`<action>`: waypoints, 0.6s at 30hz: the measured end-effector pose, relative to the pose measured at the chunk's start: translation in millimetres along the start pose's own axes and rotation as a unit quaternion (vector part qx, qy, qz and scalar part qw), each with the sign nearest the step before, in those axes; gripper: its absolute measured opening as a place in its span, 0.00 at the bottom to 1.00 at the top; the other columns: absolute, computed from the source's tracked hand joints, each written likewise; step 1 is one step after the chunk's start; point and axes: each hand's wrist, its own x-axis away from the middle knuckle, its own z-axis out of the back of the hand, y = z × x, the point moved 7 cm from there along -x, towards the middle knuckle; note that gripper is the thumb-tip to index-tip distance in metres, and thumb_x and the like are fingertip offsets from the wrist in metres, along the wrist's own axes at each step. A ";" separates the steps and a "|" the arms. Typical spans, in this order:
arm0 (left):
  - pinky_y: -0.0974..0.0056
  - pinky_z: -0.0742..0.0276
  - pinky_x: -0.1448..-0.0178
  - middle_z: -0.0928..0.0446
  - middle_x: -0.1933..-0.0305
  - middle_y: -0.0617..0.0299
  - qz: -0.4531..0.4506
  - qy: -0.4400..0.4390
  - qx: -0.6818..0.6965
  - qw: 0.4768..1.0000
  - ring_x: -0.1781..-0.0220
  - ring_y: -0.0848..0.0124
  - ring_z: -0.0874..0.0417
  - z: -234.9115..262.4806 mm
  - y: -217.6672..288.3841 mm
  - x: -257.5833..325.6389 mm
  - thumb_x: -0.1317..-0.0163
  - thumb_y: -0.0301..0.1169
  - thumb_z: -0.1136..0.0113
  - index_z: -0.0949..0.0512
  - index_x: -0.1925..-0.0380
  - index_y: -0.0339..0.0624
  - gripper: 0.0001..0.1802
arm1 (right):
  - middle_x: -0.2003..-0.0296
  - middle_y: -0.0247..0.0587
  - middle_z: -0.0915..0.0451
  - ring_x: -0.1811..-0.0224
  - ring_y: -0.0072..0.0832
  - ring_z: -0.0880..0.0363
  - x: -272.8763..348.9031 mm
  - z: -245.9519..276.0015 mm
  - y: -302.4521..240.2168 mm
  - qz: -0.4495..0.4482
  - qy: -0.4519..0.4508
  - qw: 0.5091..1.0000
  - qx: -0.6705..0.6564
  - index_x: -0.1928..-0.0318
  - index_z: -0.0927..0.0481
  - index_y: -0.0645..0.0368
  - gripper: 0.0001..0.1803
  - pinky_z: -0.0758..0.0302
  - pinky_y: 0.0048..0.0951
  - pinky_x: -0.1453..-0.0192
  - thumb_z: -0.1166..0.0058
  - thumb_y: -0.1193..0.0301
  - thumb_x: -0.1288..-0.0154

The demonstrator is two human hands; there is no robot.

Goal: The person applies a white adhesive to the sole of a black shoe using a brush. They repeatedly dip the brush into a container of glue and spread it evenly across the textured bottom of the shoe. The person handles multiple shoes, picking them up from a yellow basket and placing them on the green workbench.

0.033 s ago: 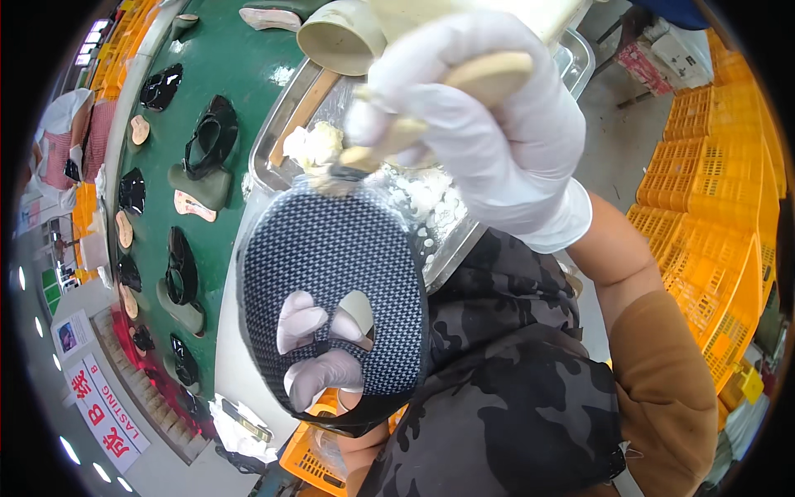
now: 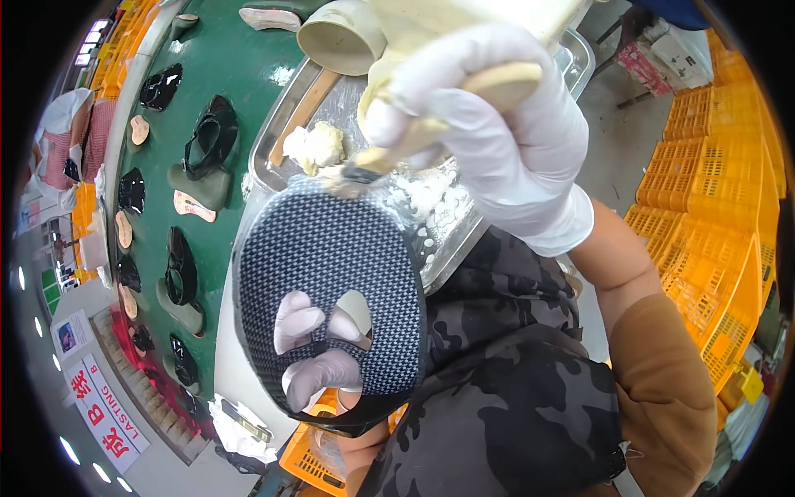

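Observation:
In front of me my white-gloved left hand (image 2: pixel 327 377) grips a shoe upper (image 2: pixel 331 240), its fingers showing through the openings at the lower end. The upper's inner side, a black-and-white woven lining, faces me; its edge is black. My right hand (image 2: pixel 530 157), also gloved in white, is closed around a brush (image 2: pixel 414 137) with a pale wooden handle. The bristles rest at the upper's far edge, where a whitish smear shows. Behind it lies a metal tray (image 2: pixel 263 170) with lumps of creamy white paste (image 2: pixel 319 147) and white splashes.
At left runs a green conveyor belt (image 2: pixel 224 66) carrying black shoe uppers (image 2: pixel 211 137), soles and lasts. A cream-coloured pot (image 2: pixel 341 37) lies tipped at the tray's far end. Yellow crates (image 2: pixel 704 240) are stacked at right. Across the belt stands another person (image 2: pixel 62 141).
My right hand and the brush have shifted slightly right and a little down. The upper and my left hand have moved only slightly.

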 end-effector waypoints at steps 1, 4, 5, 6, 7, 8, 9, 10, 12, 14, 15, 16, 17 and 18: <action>0.67 0.28 0.50 0.28 0.72 0.62 -0.002 0.058 -0.022 0.998 0.59 0.69 0.29 1.4 -2.6 -0.5 0.38 0.61 0.76 0.32 0.63 0.38 0.36 | 0.71 0.42 0.22 0.74 0.22 0.22 2.7 0.7 1.9 -0.008 0.009 1.000 -0.012 0.58 0.32 0.64 0.11 0.27 0.16 0.76 0.61 0.67 0.31; 0.70 0.29 0.53 0.28 0.66 0.59 0.048 0.179 -0.041 0.982 0.60 0.71 0.29 -2.2 -0.7 -7.7 0.45 0.68 0.73 0.31 0.68 0.36 0.41 | 0.72 0.40 0.22 0.75 0.18 0.24 20.9 5.3 6.1 -0.079 0.055 0.989 -0.117 0.59 0.32 0.64 0.09 0.28 0.14 0.74 0.56 0.71 0.33; 0.71 0.29 0.53 0.28 0.64 0.57 0.053 0.203 -0.045 0.977 0.60 0.72 0.30 -4.9 -0.8 -10.6 0.46 0.69 0.73 0.31 0.70 0.37 0.42 | 0.72 0.39 0.22 0.76 0.17 0.24 27.3 7.3 7.2 -0.105 0.064 0.983 -0.139 0.59 0.32 0.64 0.08 0.28 0.14 0.74 0.55 0.71 0.34; 0.72 0.30 0.53 0.28 0.63 0.56 0.059 0.225 -0.049 0.971 0.60 0.72 0.30 -7.4 -0.9 -13.1 0.47 0.70 0.72 0.31 0.71 0.37 0.43 | 0.72 0.39 0.22 0.76 0.16 0.25 34.5 9.2 8.0 -0.131 0.076 0.975 -0.161 0.59 0.32 0.64 0.08 0.28 0.14 0.74 0.54 0.72 0.34; 0.73 0.31 0.53 0.28 0.61 0.56 0.056 0.237 -0.040 0.969 0.59 0.73 0.30 -10.6 -4.0 -15.1 0.48 0.71 0.72 0.30 0.71 0.37 0.43 | 0.72 0.39 0.22 0.76 0.15 0.25 41.2 10.5 8.1 -0.158 0.079 0.970 -0.166 0.59 0.32 0.64 0.08 0.28 0.13 0.74 0.55 0.72 0.34; 0.73 0.33 0.51 0.28 0.60 0.55 0.034 0.231 -0.033 0.972 0.58 0.73 0.30 -12.2 -4.3 -17.1 0.47 0.71 0.72 0.30 0.71 0.38 0.43 | 0.72 0.39 0.21 0.76 0.15 0.25 47.0 13.1 9.2 -0.185 0.082 0.964 -0.174 0.59 0.32 0.64 0.08 0.28 0.13 0.74 0.55 0.72 0.34; 0.72 0.35 0.49 0.28 0.59 0.55 0.013 0.228 -0.027 0.973 0.56 0.72 0.30 -11.0 -4.0 -18.3 0.47 0.71 0.72 0.30 0.71 0.38 0.42 | 0.72 0.39 0.22 0.76 0.15 0.25 49.7 12.2 8.7 -0.193 0.064 0.968 -0.146 0.59 0.32 0.63 0.08 0.29 0.12 0.75 0.57 0.71 0.33; 0.69 0.37 0.46 0.28 0.59 0.56 -0.004 0.225 -0.032 0.974 0.53 0.70 0.30 -10.1 -4.0 -19.6 0.46 0.70 0.71 0.30 0.70 0.38 0.42 | 0.72 0.41 0.22 0.76 0.17 0.25 47.4 13.3 6.0 -0.182 0.061 0.971 -0.143 0.60 0.33 0.62 0.10 0.29 0.14 0.76 0.57 0.68 0.33; 0.65 0.40 0.42 0.29 0.59 0.57 -0.035 0.168 -0.046 0.984 0.51 0.67 0.31 -6.1 -6.3 -19.3 0.42 0.66 0.72 0.30 0.70 0.38 0.39 | 0.73 0.43 0.23 0.77 0.21 0.24 35.6 17.0 -1.6 -0.162 0.057 0.976 -0.134 0.62 0.33 0.61 0.14 0.28 0.16 0.78 0.58 0.61 0.33; 0.64 0.40 0.41 0.29 0.60 0.58 -0.032 0.162 -0.062 0.984 0.52 0.66 0.31 -7.6 -5.5 -17.8 0.39 0.62 0.72 0.30 0.70 0.38 0.36 | 0.72 0.44 0.24 0.75 0.23 0.24 19.7 20.9 -1.8 -0.119 0.065 0.978 -0.160 0.61 0.33 0.62 0.12 0.27 0.17 0.78 0.60 0.64 0.32; 0.63 0.39 0.41 0.29 0.61 0.59 -0.044 0.159 -0.061 0.984 0.52 0.66 0.31 -8.6 -5.0 -18.5 0.37 0.60 0.72 0.30 0.69 0.39 0.34 | 0.71 0.44 0.24 0.74 0.23 0.23 13.7 20.1 -0.6 -0.107 0.086 0.979 -0.151 0.60 0.33 0.62 0.12 0.27 0.17 0.78 0.60 0.65 0.31; 0.63 0.39 0.41 0.30 0.61 0.59 -0.055 0.156 -0.060 0.984 0.52 0.66 0.31 -9.6 -4.5 -19.2 0.36 0.59 0.73 0.30 0.69 0.39 0.33 | 0.71 0.44 0.24 0.73 0.24 0.22 9.4 19.2 -0.7 -0.096 0.107 0.979 -0.142 0.60 0.33 0.62 0.11 0.26 0.17 0.78 0.61 0.66 0.31; 0.62 0.39 0.41 0.30 0.61 0.59 -0.076 0.154 -0.052 0.984 0.52 0.66 0.32 -8.1 -9.6 -21.1 0.35 0.57 0.73 0.31 0.69 0.40 0.31 | 0.71 0.44 0.24 0.72 0.25 0.21 9.7 17.5 2.8 -0.108 0.118 0.979 -0.129 0.59 0.34 0.63 0.09 0.24 0.17 0.76 0.63 0.69 0.30; 0.62 0.39 0.41 0.31 0.61 0.60 -0.096 0.154 -0.044 0.982 0.52 0.66 0.32 -10.3 -8.3 -24.7 0.33 0.55 0.73 0.31 0.69 0.40 0.30 | 0.70 0.43 0.23 0.72 0.23 0.22 13.9 16.4 7.5 -0.115 0.125 0.973 -0.159 0.59 0.34 0.62 0.08 0.25 0.15 0.76 0.61 0.70 0.31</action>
